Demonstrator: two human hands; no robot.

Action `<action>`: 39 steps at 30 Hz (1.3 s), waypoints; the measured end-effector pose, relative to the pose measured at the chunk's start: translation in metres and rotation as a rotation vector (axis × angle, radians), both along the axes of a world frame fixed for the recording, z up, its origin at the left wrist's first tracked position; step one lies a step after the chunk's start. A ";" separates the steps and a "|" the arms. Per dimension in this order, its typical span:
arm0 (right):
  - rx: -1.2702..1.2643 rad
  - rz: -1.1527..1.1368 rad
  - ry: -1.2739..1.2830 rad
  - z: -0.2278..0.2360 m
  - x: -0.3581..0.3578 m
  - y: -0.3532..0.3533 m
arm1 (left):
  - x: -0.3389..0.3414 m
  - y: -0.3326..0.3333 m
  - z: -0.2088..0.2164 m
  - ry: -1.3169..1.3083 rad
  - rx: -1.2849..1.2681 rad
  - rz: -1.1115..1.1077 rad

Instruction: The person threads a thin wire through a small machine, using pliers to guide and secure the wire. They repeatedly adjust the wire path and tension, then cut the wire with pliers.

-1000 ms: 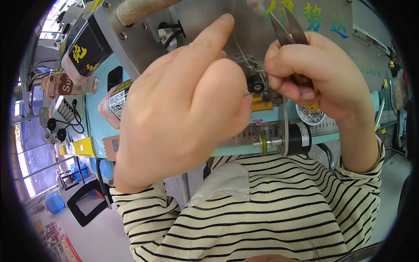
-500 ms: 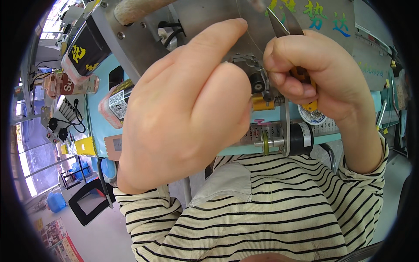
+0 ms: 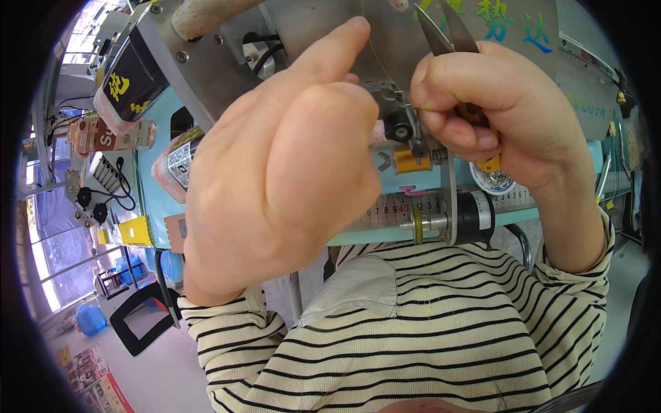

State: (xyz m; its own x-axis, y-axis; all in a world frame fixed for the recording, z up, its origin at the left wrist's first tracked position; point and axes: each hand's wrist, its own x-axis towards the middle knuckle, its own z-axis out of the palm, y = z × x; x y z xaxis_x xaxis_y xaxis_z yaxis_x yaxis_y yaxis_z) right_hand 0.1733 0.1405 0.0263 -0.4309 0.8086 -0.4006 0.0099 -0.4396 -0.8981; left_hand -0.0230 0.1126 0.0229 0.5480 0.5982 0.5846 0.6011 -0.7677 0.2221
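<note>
My right hand (image 3: 492, 110) is closed around scissors (image 3: 451, 31) with yellow handles; their blades point up and stand apart. Its thumb and forefinger meet beside a small metal guide (image 3: 414, 127) on the machine. To the left, my left hand (image 3: 282, 158) shows its back, forefinger stretched upward and thumb bent. Its other fingers are mostly hidden, and nothing shows in its grasp. A fine thread (image 3: 381, 58) runs down from near that fingertip toward the guide. Below the guide are a black roller (image 3: 397, 129) and a brass-coloured cylinder (image 3: 411, 160).
A grey machine plate (image 3: 399, 41) stands behind my hands. Nearer me are a black motor (image 3: 474, 217) with a shaft, a steel ruler (image 3: 385, 212) and a small dish (image 3: 492, 182) of bits. At left are a drink bottle (image 3: 110, 132) and black boxes (image 3: 134, 79).
My left hand has shifted left, uncovering more of the black roller and the brass-coloured cylinder. My right hand, with the scissors, has moved slightly left and up.
</note>
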 end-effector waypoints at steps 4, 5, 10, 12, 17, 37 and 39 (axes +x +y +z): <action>-0.007 0.001 0.001 -0.001 0.000 0.001 | 0.000 -0.003 0.003 0.091 0.048 0.008; -0.001 0.001 -0.006 -0.001 0.000 0.001 | -0.001 -0.004 0.004 0.118 0.052 0.012; 0.016 0.000 -0.029 -0.001 -0.001 0.000 | 0.001 -0.001 0.001 0.060 0.045 -0.029; 0.019 -0.005 -0.033 -0.001 -0.001 -0.001 | -0.001 0.002 0.000 0.021 0.030 -0.048; 0.032 0.007 -0.047 0.000 -0.002 0.000 | -0.010 0.001 0.003 0.064 -0.022 -0.069; 1.829 -0.214 -0.400 -0.035 -0.011 -0.012 | -0.009 -0.001 0.019 -0.035 -0.226 -0.140; 1.906 -0.272 -0.457 -0.038 -0.015 -0.012 | -0.013 0.000 0.029 0.013 -0.162 -0.109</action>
